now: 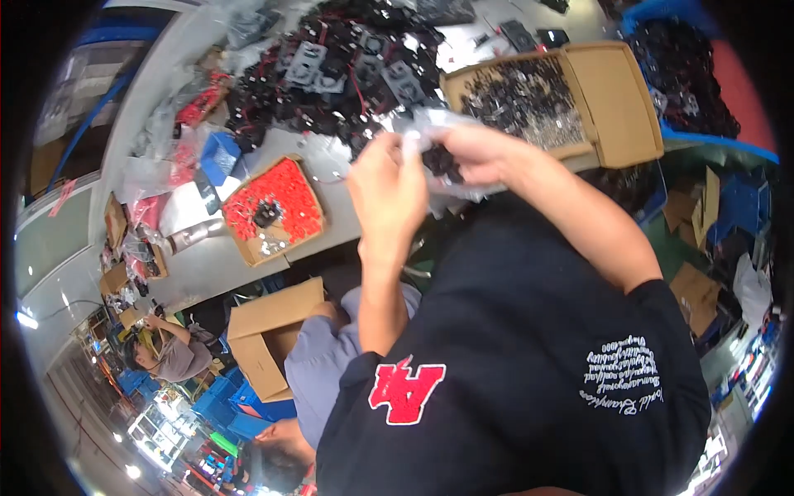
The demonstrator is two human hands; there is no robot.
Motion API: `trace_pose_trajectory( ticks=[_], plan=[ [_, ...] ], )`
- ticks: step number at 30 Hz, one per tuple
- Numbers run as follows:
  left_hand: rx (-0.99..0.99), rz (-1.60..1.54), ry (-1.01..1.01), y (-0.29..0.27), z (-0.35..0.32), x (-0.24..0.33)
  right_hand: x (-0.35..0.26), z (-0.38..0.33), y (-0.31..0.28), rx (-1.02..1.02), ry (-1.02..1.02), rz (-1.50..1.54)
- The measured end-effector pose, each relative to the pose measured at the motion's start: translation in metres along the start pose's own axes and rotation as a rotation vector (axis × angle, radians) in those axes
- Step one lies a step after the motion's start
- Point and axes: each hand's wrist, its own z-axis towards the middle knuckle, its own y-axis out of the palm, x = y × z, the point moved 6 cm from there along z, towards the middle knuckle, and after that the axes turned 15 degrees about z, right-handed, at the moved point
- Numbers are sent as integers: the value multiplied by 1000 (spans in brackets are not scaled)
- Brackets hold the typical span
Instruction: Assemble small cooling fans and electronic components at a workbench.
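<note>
Both hands are raised over the near edge of the bench, around a clear plastic bag (451, 118). My left hand (387, 178) is closed, its thumb and fingers pinching the bag's left side. My right hand (480, 153) grips the bag from the right, fingers curled round it. Small black parts (441, 163) show between the two hands, seemingly inside the bag; their kind cannot be made out. Just beyond the hands lies a big heap of black parts with red wires (331, 74), some grey plastic housings (306, 62) among them.
An open cardboard box (624, 103) of small black and silvery pieces lies to the right. Left stands a shallow carton (318, 192) of red pieces, beside a blue bin (220, 157). Below the bench are an empty-looking carton (256, 355) and another person's arm (285, 431).
</note>
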Motion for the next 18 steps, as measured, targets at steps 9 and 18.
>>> trace_pose_trajectory(
  ticks=[9,18],
  plan=[
    [-15,-70,32,6,-19,9,2,-14,-14,96,-240,24],
    [-107,-54,33,-1,-28,10,7,-36,-2,227,-511,-1369]
  ],
)
